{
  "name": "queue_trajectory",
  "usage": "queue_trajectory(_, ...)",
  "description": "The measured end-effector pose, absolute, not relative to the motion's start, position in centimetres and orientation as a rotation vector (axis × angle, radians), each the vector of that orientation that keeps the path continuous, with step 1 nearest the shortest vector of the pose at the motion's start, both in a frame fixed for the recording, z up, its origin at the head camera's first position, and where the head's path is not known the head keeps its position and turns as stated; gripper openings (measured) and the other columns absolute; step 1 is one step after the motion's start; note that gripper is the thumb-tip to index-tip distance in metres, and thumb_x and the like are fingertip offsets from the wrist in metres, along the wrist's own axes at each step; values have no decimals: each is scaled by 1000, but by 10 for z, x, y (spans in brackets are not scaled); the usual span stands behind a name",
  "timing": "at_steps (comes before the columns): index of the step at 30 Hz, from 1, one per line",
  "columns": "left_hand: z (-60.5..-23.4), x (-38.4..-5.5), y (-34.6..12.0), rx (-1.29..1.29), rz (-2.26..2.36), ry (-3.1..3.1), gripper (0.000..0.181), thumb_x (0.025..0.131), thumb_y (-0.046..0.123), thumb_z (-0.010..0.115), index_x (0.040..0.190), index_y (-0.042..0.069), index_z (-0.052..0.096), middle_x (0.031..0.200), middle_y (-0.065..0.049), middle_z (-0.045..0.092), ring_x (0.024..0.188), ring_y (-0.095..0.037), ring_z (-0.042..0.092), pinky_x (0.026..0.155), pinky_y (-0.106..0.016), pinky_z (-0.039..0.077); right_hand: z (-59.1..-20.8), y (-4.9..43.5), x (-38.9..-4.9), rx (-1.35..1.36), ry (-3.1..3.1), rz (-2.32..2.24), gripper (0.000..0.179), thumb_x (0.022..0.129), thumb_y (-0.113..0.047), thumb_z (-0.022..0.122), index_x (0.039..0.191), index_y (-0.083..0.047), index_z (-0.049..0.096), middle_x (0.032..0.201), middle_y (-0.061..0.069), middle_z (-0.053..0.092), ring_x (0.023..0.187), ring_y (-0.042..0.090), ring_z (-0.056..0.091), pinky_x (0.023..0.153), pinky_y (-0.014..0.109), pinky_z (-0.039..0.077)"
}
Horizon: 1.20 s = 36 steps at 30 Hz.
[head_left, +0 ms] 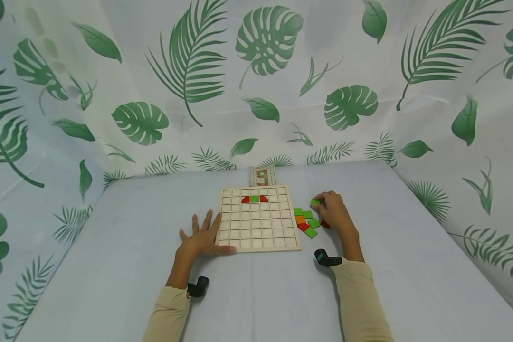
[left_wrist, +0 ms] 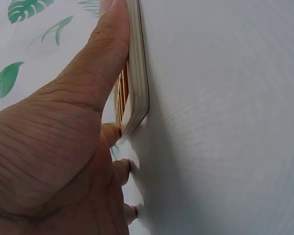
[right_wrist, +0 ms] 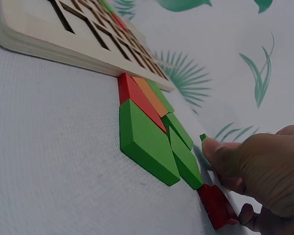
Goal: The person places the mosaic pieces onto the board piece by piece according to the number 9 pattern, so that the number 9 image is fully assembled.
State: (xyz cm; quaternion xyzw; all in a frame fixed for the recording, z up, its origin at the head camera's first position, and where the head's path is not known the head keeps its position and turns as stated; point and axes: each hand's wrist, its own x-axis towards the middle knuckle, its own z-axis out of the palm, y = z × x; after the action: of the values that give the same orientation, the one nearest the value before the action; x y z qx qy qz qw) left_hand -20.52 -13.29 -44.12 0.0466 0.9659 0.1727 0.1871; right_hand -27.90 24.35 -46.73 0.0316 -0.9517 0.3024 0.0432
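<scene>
While hands differ, the left [head_left: 199,240] splays; the right [head_left: 335,212] pinches a tile [head_left: 314,203].

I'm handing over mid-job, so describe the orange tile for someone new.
Find the wooden grid board. Beside its right edge in the head view, loose tiles lie clustered. The orange tile is the only one there that's neither green nor red.

Leaf-printed cloth [head_left: 222,123] behind pale table [head_left: 261,294]
</scene>
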Motion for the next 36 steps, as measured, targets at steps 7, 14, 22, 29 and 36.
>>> queue_trajectory(7, -439, -205, -133, 133, 496, 2726, 116, 74, 67, 72, 159, 19, 9, 166, -13, -3, 148, -49, -12, 106, -79, 3, -466, 243, -282, 114, -2879, 926, 28, 95, -13, 63, 117, 4, 60, 119, 24, 56, 116, 39, 47, 102, 55, 41)
queue_trajectory(14, -439, -206, -134, 135, 488, 2729, 116, 74, 68, 71, 159, 19, 9, 166, -13, -4, 148, -49, -12, 106, -80, 2, -465, 236, -286, 153, -2819, 978, 30, 94, -13, 65, 118, 5, 60, 116, 25, 58, 115, 39, 50, 101, 53, 42)
queue_trajectory(22, -443, -206, -135, 128, 496, 2715, 118, 73, 70, 70, 159, 20, 8, 166, -13, -4, 148, -49, -12, 106, -80, 2, -464, 226, -289, 234, -2826, 1007, 29, 96, -14, 63, 117, 5, 61, 112, 24, 58, 110, 36, 48, 95, 50, 44)
queue_trajectory(29, -445, -205, -136, 151, 484, 2738, 116, 74, 70, 70, 159, 21, 8, 166, -12, -3, 148, -48, -13, 105, -80, 3, -468, 216, -288, 316, -2806, 1004, 25, 95, -13, 63, 113, 5, 62, 111, 24, 58, 110, 38, 46, 94, 52, 42)
queue_trajectory(36, -444, -204, -135, 161, 500, 2735, 116, 74, 69, 70, 159, 20, 8, 166, -13, -3, 148, -49, -12, 105, -80, 2, -466, 207, -286, 387, -2790, 1034, 26, 94, -12, 64, 114, 5, 62, 111, 25, 58, 108, 38, 47, 93, 52, 42)
